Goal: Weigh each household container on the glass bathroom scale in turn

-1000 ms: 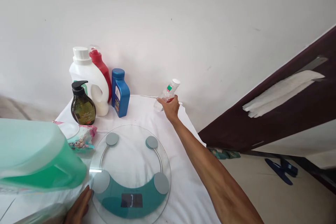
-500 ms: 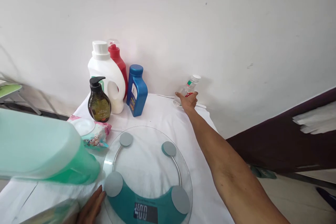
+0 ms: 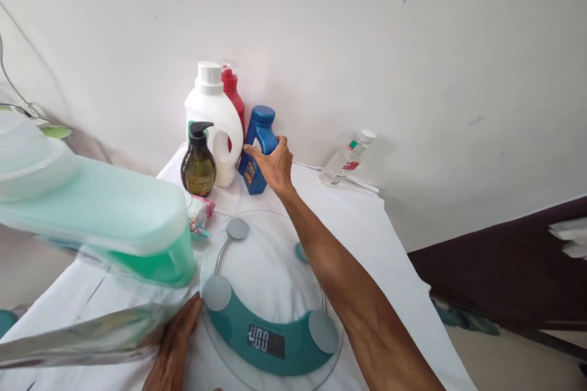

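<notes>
My right hand (image 3: pixel 274 163) is wrapped round a blue bottle (image 3: pixel 257 162) with a blue cap, thumb across its front and fingers on its right side. The bottle leans slightly near the wall. At lower left, my left hand (image 3: pixel 177 339) lies with fingers stretched out, fingertips at the left rim of a round glass bathroom scale (image 3: pixel 268 351). The scale's display is lit, and my right forearm passes over its right side. Just left of the blue bottle stand a white handled jug (image 3: pixel 208 104), a red bottle (image 3: pixel 233 95) behind it, and a dark pump bottle (image 3: pixel 199 168).
A large jug of green liquid (image 3: pixel 137 214) fills the left, partly hiding a wipes packet (image 3: pixel 200 211). A blurred clear-wrapped packet (image 3: pixel 87 336) lies before it. A clear bottle (image 3: pixel 343 162) leans against the wall (image 3: pixel 413 73) at the back right of the white-covered table (image 3: pixel 367 214).
My right hand has let go of the clear bottle, which leans on the wall, and moved left onto the blue bottle. The view has shifted, and my left hand stays by the scale.
</notes>
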A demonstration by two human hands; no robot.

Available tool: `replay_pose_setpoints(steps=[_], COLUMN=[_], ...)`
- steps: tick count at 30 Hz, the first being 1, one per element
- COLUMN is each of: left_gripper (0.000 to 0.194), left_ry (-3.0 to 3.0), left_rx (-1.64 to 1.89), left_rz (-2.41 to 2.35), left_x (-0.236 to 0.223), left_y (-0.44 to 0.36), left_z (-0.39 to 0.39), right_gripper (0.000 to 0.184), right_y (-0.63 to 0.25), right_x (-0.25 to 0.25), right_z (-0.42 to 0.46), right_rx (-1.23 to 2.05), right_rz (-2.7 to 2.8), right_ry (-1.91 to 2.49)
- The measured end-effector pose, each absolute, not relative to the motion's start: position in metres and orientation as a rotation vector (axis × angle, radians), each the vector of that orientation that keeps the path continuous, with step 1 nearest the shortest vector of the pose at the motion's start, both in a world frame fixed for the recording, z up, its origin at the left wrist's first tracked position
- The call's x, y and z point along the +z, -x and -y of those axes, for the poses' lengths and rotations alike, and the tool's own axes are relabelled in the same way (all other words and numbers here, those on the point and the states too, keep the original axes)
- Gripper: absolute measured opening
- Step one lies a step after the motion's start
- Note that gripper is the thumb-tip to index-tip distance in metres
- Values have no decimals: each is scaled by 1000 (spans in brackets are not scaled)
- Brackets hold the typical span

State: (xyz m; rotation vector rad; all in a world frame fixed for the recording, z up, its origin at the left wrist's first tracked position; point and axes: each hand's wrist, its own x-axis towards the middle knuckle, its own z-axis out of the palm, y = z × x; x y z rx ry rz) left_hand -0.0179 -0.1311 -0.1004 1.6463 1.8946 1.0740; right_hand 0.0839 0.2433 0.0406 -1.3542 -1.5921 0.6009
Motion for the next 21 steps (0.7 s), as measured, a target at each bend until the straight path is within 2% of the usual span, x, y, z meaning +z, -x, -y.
replay_pose_setpoints(steps=[3,6,11,15,21], left_gripper=[99,99,90,79,80], left_ry=[-1655,-1662,-1657,-1726,-1912], left_rx=[1079,1081,1023,1049,965], left_rz=[-1876,-1863,-1879,-1858,-1822], left_x=[-105,-108,-94,-76,-68], left_y=[19,16,7,8,20], left_z=[133,135,139,144,147], right_gripper=[50,40,40,44,39], right_y=[-84,-101,-145,-185,-214], right_x=[41,37,39,65,94], right_z=[-248,-253,-240,-198,-107], right_rx=[559,576,640,686,827], right_rz=[1511,1428,1324,1327,1380], right_ry=[1397,1382,1306,1086,1030])
